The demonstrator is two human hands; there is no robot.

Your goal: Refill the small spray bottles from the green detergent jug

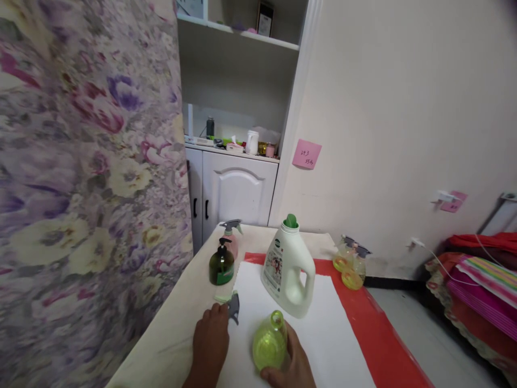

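In the head view, my right hand (291,358) is wrapped around the right side and base of a clear yellow-green spray bottle (269,345). The bottle has no top on, and its neck opening points up, tilted slightly. My left hand (212,337) rests at the left edge of the white paper, fingers curled at a trigger spray head (233,307) with a grey lever; its fingertips are hidden. Beyond the bottle stands a large pale green detergent jug (288,269) with an open neck and a green spout.
A dark green pump bottle (222,265) and a pink spray bottle (231,242) stand at the back left. Two spray bottles with yellow liquid (353,274) stand at the right edge. White paper (329,323) lies over a red sheet (363,318) on the table. A floral curtain (92,188) hangs left.
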